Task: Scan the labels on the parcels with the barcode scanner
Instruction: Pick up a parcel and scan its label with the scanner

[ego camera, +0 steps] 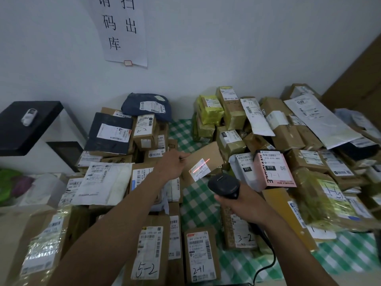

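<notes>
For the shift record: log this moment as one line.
step: scanning | left hand: holds brown parcel tilted | right hand: grips barcode scanner | red line across label

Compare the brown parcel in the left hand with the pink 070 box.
The brown parcel is pinched by the left hand and tilted; the pink box sits untouched in the pile. The barcode scanner's red line crosses the brown parcel's label, not the pink box's. Both carry barcode labels.

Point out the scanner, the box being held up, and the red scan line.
scanner (224,185), head view, on its black head.
box (207,152), head view, bare cardboard near its top edge.
red scan line (201,166), head view, middle of the line.
</notes>
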Tool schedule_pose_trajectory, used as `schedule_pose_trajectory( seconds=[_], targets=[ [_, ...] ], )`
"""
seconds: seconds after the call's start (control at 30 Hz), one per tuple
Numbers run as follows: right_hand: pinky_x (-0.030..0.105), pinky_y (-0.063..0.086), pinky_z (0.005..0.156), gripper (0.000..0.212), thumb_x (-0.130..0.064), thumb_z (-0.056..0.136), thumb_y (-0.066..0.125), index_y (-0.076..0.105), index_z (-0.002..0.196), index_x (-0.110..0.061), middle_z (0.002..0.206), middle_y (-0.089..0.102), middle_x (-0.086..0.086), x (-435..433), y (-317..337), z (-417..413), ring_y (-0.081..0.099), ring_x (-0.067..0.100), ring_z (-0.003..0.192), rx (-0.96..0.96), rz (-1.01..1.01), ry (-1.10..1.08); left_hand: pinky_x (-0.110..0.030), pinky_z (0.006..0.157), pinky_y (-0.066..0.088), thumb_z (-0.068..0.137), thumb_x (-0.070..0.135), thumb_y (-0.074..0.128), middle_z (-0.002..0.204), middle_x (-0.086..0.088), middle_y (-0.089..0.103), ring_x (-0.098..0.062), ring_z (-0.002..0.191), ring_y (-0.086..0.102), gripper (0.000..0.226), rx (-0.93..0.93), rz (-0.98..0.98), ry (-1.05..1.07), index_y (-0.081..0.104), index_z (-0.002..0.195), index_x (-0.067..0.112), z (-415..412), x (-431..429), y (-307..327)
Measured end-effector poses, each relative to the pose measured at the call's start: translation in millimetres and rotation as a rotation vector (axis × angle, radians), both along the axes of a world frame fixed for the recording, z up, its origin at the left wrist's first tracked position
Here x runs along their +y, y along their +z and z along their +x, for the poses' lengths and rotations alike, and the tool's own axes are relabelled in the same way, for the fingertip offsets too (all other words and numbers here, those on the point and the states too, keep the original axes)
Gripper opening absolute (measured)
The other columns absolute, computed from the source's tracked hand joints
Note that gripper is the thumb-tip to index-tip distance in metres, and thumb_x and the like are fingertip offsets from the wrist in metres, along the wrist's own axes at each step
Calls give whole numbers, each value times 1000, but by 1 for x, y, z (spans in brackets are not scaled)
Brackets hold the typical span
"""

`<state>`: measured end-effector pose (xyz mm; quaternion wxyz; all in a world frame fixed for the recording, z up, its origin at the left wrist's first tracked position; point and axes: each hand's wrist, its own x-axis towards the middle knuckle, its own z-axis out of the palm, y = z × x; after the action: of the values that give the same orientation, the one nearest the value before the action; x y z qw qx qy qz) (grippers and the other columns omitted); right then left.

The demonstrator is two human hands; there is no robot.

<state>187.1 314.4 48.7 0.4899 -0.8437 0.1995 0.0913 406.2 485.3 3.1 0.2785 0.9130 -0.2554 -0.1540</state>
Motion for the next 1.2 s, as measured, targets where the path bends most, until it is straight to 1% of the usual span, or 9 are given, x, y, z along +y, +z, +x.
schedule_pose_trajectory(
  seconds=[0.3, 0.57, 0.73, 0.87, 0.97, 1.07, 1.13, 1.17, 1.2],
  targets=[
    [17, 45, 69, 28, -40, 92, 75, 59, 113, -50, 93, 74, -19, -6, -3, 0, 66, -11, 76, -5, 20, 10, -26, 90, 45, 105, 16, 49, 143, 1, 62, -19, 122, 62, 43, -33, -36, 54, 57, 143, 35, -14, 3, 2],
    [22, 46, 76, 36, -41, 93, 74, 60, 125, -47, 93, 75, -20, -16, -29, -9, 66, -4, 82, 28, 88, -65, -38, 102, 54, 103, 11, 50, 134, -1, 61, -17, 117, 62, 58, 319, -227, 182, 36, 155, 31, -101, 3, -67],
    [22, 45, 77, 37, -43, 93, 72, 57, 126, -48, 102, 71, -18, -18, -39, -11, 62, -1, 89, 65, 113, -86, -33, 88, 53, 97, 23, 62, 120, -9, 66, -26, 106, 66, 52, 262, -127, 146, 39, 144, 21, -120, -10, -105],
    [17, 42, 70, 33, -37, 95, 72, 60, 124, -42, 99, 70, -17, -20, -41, -8, 60, -4, 84, 79, 128, -104, -6, 82, 37, 106, 11, 49, 122, -16, 66, -20, 104, 60, 18, 286, -48, 99, 55, 123, 8, -120, -17, -115],
    [17, 42, 68, 32, -35, 95, 73, 62, 125, -38, 99, 70, -16, -22, -44, -6, 60, -4, 81, 85, 141, -118, -22, 89, 45, 105, 13, 50, 123, -16, 67, -29, 110, 64, 26, 323, 64, 36, 54, 130, 5, -118, -19, -131],
    [18, 42, 69, 34, -35, 94, 73, 61, 125, -39, 99, 69, -15, -23, -49, -4, 59, -3, 82, 97, 136, -128, -23, 67, 51, 103, 11, 52, 104, -8, 72, -21, 84, 59, 16, 396, 299, 326, 60, 113, 3, -105, -17, -116],
    [17, 42, 69, 36, -35, 94, 74, 61, 127, -38, 99, 69, -16, -24, -51, -3, 59, -4, 81, 103, 147, -127, -27, 71, 54, 102, 14, 53, 103, -9, 71, -26, 94, 62, 14, 221, 552, 281, 61, 107, 4, -102, -24, -106],
    [16, 42, 69, 35, -35, 93, 74, 63, 126, -37, 97, 70, -17, -26, -53, -3, 59, -5, 79, 105, 151, -122, -32, 80, 53, 101, 19, 56, 112, -10, 68, -29, 104, 64, 18, -11, 497, 170, 62, 112, 7, -102, -35, -122],
    [15, 42, 68, 33, -36, 93, 74, 64, 124, -37, 93, 70, -18, -27, -55, -4, 60, -6, 77, 108, 156, -118, -34, 86, 52, 100, 23, 59, 121, -10, 66, -29, 111, 64, 22, 0, 374, -34, 63, 117, 10, -106, -41, -127]
  ],
)
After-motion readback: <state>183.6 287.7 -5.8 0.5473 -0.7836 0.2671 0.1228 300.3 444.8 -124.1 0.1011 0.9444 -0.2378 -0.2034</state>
